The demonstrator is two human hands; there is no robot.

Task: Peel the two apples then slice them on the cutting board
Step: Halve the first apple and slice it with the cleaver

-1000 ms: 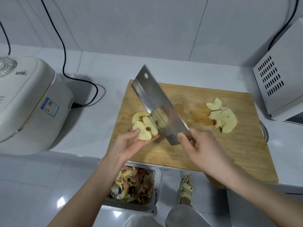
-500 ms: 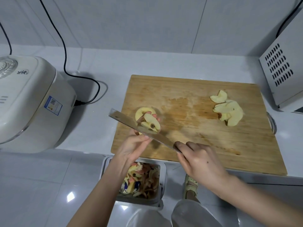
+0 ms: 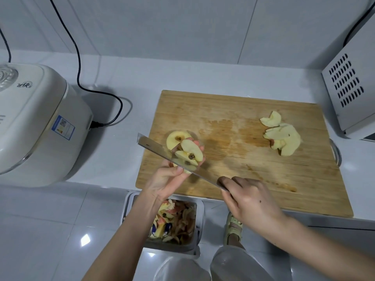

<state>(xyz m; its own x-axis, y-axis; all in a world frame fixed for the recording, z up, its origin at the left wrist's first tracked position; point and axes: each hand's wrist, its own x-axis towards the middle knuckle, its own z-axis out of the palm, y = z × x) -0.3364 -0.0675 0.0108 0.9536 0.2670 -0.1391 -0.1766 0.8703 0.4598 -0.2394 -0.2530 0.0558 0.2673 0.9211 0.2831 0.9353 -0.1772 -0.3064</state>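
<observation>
Left hand [image 3: 164,179] is up over the near-left corner of the cutting board [image 3: 233,110], grip curled round a small fan of apple slices [image 3: 191,151]: thumb on the near side, fingertips [image 3: 197,144] showing past the far side. Seeds and core are visible in those slices, so they're prob. the middle cuts. Right hand [image 3: 245,197] has its grip wrapped tight on the handle of the cleaver [image 3: 156,148], blade laid low and slanting across in front of the slices, edge v. close to your left thumb, so watch that. A rounder apple half [image 3: 175,137] sits just behind the held slices; can't tell if it's on the board or resting against your fingers. The finished slice pile [image 3: 284,138] lies well apart, at the right end of the board. Handling-wise: peeled flesh is wet and slick, light, crisp but snaps if pinched hard, and thin slices slide on each other. Hold them by the curved outer backs, not the cut faces, w/ light even pressure. The peel bin [image 3: 199,211] is right below the tabletop [image 3: 125,159] edge, so it looks like core trimming comes next.
</observation>
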